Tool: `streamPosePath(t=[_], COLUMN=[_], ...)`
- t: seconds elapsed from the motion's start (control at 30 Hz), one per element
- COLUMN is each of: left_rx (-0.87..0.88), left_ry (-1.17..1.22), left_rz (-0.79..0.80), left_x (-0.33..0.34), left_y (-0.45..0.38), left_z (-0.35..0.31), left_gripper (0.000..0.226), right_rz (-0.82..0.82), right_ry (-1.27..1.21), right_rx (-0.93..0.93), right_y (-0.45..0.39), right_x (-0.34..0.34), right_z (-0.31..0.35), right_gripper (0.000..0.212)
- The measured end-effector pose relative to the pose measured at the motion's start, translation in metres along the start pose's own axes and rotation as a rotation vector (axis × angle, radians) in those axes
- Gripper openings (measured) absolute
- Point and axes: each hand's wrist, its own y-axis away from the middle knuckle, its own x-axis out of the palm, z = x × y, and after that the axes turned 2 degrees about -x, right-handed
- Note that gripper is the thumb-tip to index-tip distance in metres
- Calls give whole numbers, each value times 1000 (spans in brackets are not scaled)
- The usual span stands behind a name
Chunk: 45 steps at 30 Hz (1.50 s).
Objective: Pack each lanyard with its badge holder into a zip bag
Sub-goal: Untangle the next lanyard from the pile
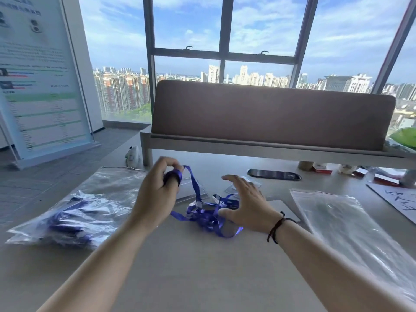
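A tangle of blue lanyards [207, 218] lies on the table's middle, with clear badge holders [191, 188] behind it. My left hand [157, 194] is raised above the table, its fingers curled round a strap of one blue lanyard that is wound over a finger and trails down to the pile. My right hand [245, 203] hovers over the right side of the pile with fingers spread and straight, holding nothing. At the left lies a zip bag [74, 219] filled with blue lanyards. A stack of empty zip bags [342, 221] lies at the right.
A brown padded divider [270, 115] on a frame stands across the desk's far side. A dark oval cable port [274, 174] sits behind the pile. Small red and white boxes [322, 169] and a written sheet [400, 197] lie at far right. A poster stand [42, 82] stands left.
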Motion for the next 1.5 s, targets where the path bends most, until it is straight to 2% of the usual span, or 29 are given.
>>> streamPosePath(t=[0.07,0.1,0.17,0.2,0.27,0.33,0.4,0.5,0.6,0.73,0.83,0.9,1.0,1.13,1.3,1.5], left_rx=[48,51,23,-7,-73,-107,-106,-104,-185,-281,-343,-441,-565,-590,-540,-496], left_ry=[4,13,81,130,219,272,278,208,92,-119,-65,133,428,578,476,107], left_rz=[88,109,82,45,-35,-78,-80,-84,-26,119,95,65,114,238,364,429], left_x=[2,3,3,2,-2,-9,-16,-23,-26,-24,-21,-20,-25,-33,-33,-16], left_y=[-3,-5,-11,-14,-21,-30,-39,-56,-67,-67,-68,-68,-68,-66,-64,-48], left_z=[-15,-22,-33,-37,-44,-51,-61,-79,-97,-107,-108,-110,-111,-114,-118,-92], left_gripper=[30,29,28,28,29,33,34,29,25,27,29,29,33,45,62,60], right_rz=[117,154,189,197,247,234,180,131,57,-17,26,56,60,9,-12,-22], right_ry=[23,64,202,264,313,182,61,-34,-221,-714,-972,-1015,-907,-868,-993,-1127], right_rx=[-89,-91,-75,-82,-98,-56,-7,84,196,344,407,435,450,496,484,246], right_y=[-2,-5,-10,-11,-13,-14,-12,-9,-7,0,6,6,3,-1,0,-4], right_x=[7,10,12,12,9,4,2,1,-5,-22,-38,-44,-48,-48,-47,-74], right_z=[15,19,24,24,18,9,1,-8,-15,-10,4,12,16,15,19,40], right_gripper=[79,70,31,19,26,26,36,38,37,27,28,33,39,36,16,17])
